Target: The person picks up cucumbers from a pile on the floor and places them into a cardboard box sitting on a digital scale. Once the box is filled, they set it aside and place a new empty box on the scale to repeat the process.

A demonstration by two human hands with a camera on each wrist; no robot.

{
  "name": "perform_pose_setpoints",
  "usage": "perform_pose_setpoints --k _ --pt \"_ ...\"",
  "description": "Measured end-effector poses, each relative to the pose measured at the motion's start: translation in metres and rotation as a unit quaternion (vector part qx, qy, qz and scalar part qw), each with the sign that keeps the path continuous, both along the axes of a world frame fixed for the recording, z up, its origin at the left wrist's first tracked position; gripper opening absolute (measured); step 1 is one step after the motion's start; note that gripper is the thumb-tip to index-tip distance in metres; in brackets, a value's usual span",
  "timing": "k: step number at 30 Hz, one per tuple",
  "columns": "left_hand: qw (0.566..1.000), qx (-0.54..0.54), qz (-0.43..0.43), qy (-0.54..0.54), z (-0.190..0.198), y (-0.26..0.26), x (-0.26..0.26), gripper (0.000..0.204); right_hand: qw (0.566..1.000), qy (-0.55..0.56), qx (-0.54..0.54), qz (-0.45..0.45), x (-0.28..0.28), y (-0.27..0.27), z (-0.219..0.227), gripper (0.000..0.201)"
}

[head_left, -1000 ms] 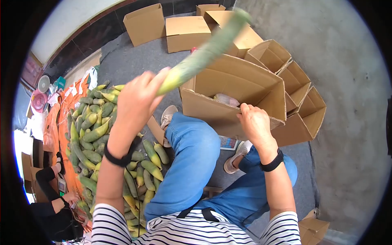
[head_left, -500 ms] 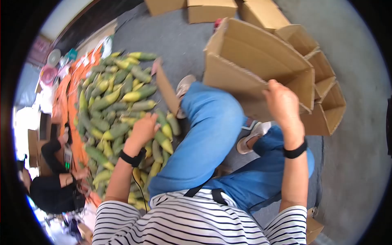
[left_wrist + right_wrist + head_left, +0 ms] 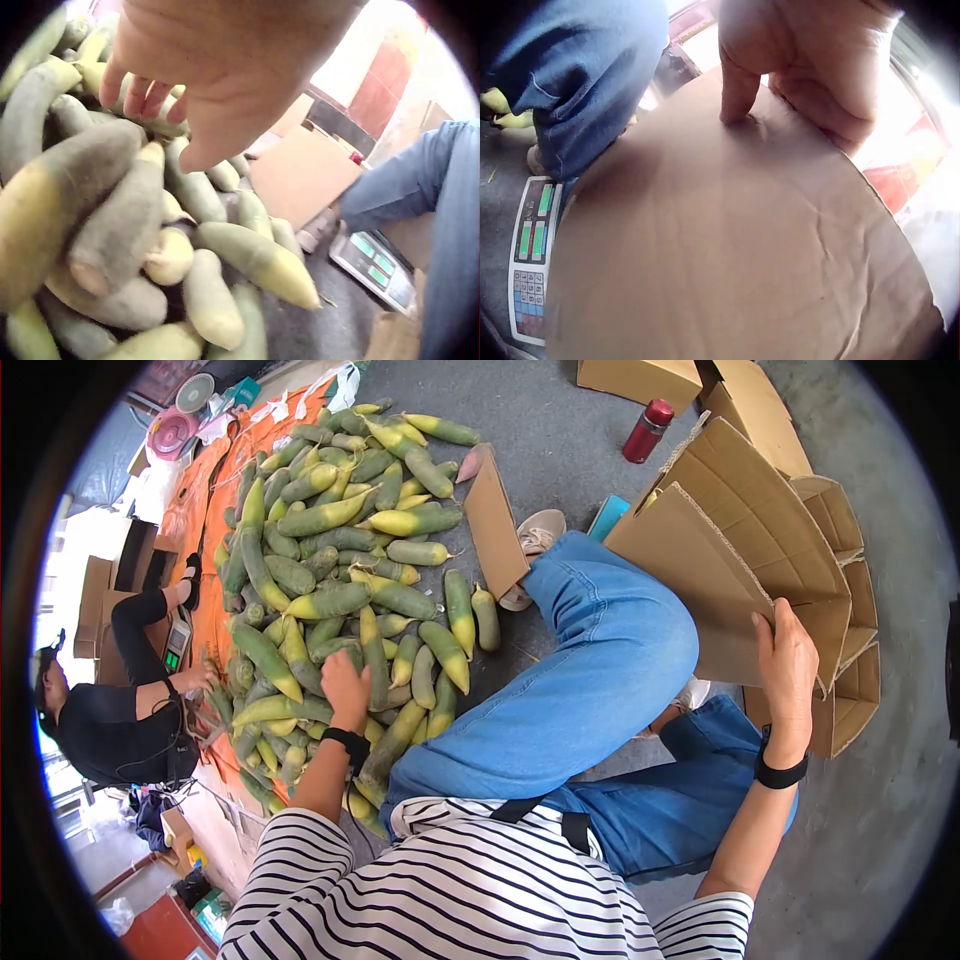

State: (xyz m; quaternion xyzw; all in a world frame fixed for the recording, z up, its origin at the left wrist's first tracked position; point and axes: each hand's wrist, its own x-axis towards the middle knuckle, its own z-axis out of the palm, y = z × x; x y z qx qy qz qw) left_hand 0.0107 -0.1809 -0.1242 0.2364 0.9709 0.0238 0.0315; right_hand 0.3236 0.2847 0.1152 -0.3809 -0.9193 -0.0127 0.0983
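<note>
My left hand [image 3: 347, 682] is over a heap of green radishes [image 3: 335, 600], which have green tops and yellow, tapering root ends. In the left wrist view its fingers [image 3: 154, 96] hang loosely bent above the radishes with the thumb apart, and nothing is in its grasp. My right hand [image 3: 788, 660] pinches the near top edge of an open cardboard box [image 3: 690, 580]. The right wrist view has the thumb on the box's outer wall [image 3: 705, 225] and the other fingers over the edge. The inside of the box is mostly hidden.
More cardboard boxes [image 3: 835, 515] stand behind this one. A cardboard flap [image 3: 495, 510] is upright beside my shoe, with a red bottle [image 3: 648, 430] farther off. A scale [image 3: 532, 262] lies by the box. Another person [image 3: 130, 700] sits across the heap.
A second ago my left hand held a green radish up near the box; it then came down to the heap without it. The view has swung left. My right hand stays at the box edge.
</note>
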Motion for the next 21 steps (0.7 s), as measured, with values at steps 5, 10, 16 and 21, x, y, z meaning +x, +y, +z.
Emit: perform_pose_setpoints --k 5,10,16,21 --pt "0.941 0.038 0.237 -0.239 -0.071 -0.061 -0.051 0.084 1.000 0.004 0.009 -0.005 -0.001 0.001 -0.001 0.019" --pt "0.953 0.113 0.170 -0.225 -0.071 -0.067 -0.049 0.075 0.999 0.011 0.037 0.009 0.002 0.005 -0.007 0.021" --pt "0.967 0.202 -0.005 -0.155 0.045 0.041 -0.013 0.061 0.999 0.027 0.038 -0.006 0.002 0.004 -0.007 0.020" --pt "0.801 0.539 -0.133 -0.227 0.176 0.178 -0.007 0.054 0.998 0.028 0.057 0.012 0.006 0.006 -0.014 0.019"
